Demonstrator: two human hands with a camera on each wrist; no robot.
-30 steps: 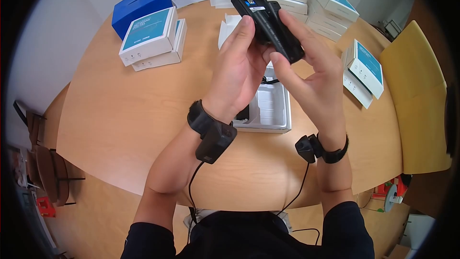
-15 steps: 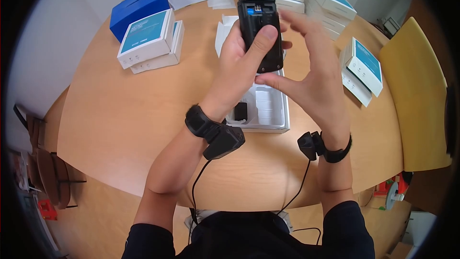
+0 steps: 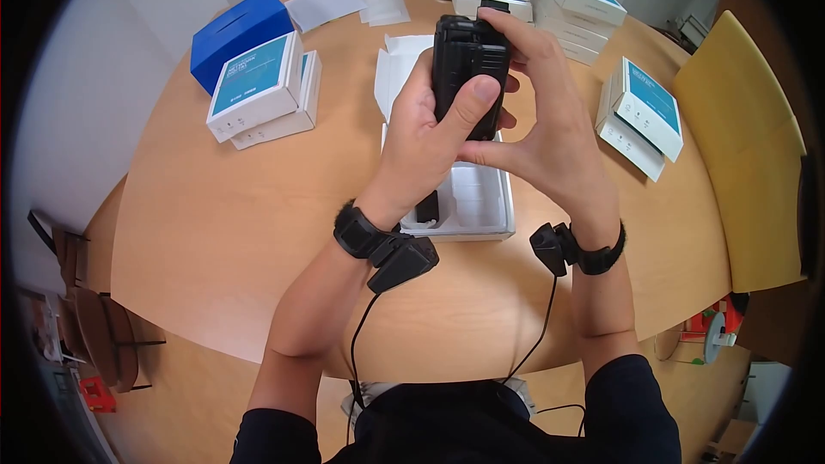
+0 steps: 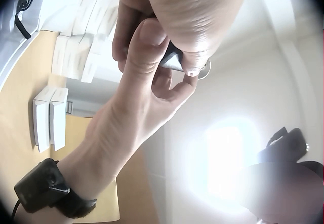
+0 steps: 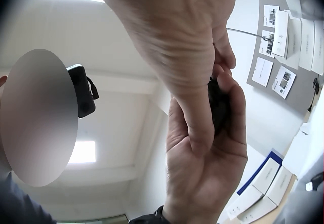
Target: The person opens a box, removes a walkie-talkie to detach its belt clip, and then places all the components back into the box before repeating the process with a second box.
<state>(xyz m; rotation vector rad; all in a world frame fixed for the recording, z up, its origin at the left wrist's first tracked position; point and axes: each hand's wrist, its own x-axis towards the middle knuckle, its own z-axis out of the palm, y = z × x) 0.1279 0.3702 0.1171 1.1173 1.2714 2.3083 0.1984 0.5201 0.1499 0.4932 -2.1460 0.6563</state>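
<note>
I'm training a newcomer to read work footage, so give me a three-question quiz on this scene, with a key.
1. Multiple choice: In the head view, whose thumb lies across the face of the black device?
A) the right hand
B) the left hand
C) neither

2. True or false: In the head view, the open white box has a small black item inside it.

3. Fill in the blank: In the head view, behind the teal-topped box at the left of the table, the slotted box is coloured ____.

Key: 1. B; 2. True; 3. blue.
</note>
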